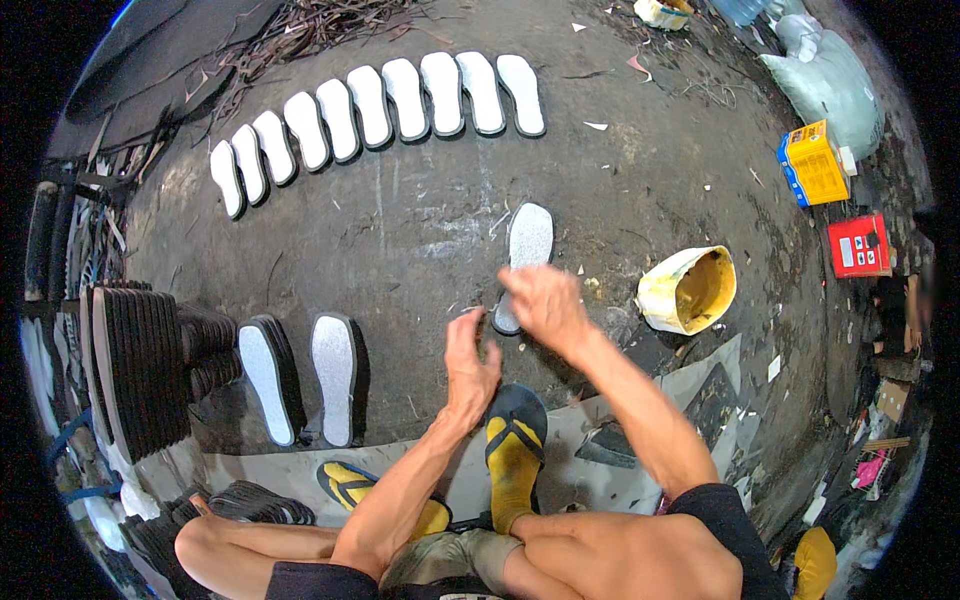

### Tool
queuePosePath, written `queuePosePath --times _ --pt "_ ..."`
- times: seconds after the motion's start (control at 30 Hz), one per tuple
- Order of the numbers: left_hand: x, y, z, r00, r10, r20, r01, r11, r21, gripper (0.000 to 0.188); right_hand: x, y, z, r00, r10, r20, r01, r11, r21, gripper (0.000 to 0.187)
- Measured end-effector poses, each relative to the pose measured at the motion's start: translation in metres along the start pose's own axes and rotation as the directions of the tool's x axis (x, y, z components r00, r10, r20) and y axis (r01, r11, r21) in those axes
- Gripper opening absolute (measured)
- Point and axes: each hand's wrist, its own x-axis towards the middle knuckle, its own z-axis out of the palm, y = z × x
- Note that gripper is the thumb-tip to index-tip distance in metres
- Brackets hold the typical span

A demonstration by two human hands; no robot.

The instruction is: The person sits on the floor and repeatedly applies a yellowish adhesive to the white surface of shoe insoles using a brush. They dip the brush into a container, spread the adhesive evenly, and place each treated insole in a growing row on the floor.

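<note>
We held our left grip [472,368] loosely open, right grip [550,308] over a pale sole [531,235], its closure unclear to us.

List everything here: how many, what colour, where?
White-topped soles: ten, white and dark, curved row, top
Pale-topped soles: two visible, pale grey above dark, lower left
Middle sole: one, pale grey, centre
Stacked soles: many, dark, left
Big tub: one, white and yellow, right
Yellow box: one, yellow-blue, upper right
Red box: one, red, right
Large bag: one, pale, upper right
Strips: many, brown, top
Flip-flops: two, dark, bottom
Socks: two, yellow, bottom
Left hand: one, bare, centre
Right hand: one, bare, over middle sole
</note>
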Motion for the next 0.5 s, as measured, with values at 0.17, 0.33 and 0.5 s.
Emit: queuePosePath --times 0.17,0.33,0.5 --pt "-0.010 -0.011 -0.029 0.964 -0.177 -0.199 0.173 0.984 -0.037 0.051 -0.041 -0.085 -0.043 0.986 0.132 0.105 -0.155 0.957 0.245 0.041" --pt "0.008 0.010 -0.005 1.000 -0.027 -0.005 0.027 0.998 0.051 0.068 -0.013 -0.058 -0.149 0.758 0.645 -0.101 -0.416 0.597 0.686 0.027" --pt "0.031 0.023 0.032 0.976 -0.004 0.216 -0.037 0.982 0.186 0.103 -0.031 -0.029 -0.176 0.709 0.664 -0.238 -0.512 0.717 0.473 0.037"
